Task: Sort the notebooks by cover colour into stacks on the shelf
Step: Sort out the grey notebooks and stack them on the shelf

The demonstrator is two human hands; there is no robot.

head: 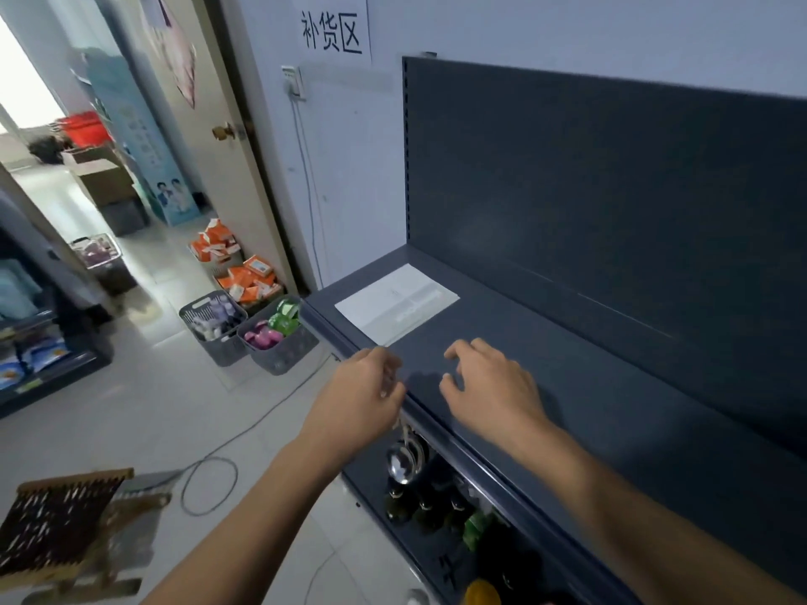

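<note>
Dark grey-blue metal shelf (611,386), upright back panel (611,189) along rear edge. White notebook (397,301) flat near left end, skewed to edges. Lower shelf (371,486) beneath carries dark bottles (419,504).

1. The white notebook (397,301) is thin, pale and closed. It lies flat, turned at an angle, just left of the frame's centre, near the shelf's left end.
2. The shelf (567,364) is dark blue-grey metal with an upright back panel, and fills the right half of the frame.
</note>
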